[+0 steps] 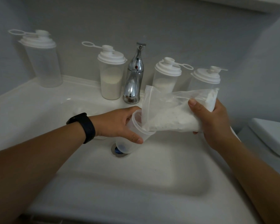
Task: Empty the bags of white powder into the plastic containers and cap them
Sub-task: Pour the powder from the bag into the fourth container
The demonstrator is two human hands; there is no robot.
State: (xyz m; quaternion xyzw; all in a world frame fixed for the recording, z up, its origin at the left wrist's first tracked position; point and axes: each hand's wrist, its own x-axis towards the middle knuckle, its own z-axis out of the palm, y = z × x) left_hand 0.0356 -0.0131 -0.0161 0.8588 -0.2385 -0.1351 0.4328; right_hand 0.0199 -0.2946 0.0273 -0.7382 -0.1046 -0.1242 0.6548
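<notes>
My left hand [118, 124] grips an uncapped clear plastic container [132, 143] near its rim, holding it tilted over the sink drain. My right hand [212, 125] holds a clear bag of white powder [171, 115] by its bottom end. The bag lies tilted, and its open mouth reaches into the container's opening. Along the back ledge stand several capped containers: one at far left [42, 62] looks empty, one left of the tap [111, 78] holds powder, one right of the tap [166, 76] holds some powder, and one at far right [204, 80] sits behind the bag.
A chrome tap [134, 75] rises at the middle of the white sink's [103, 183] back ledge. The drain [118, 151] lies under the held container. A toilet cistern lid [271, 135] shows at the right edge. A grey wall stands behind.
</notes>
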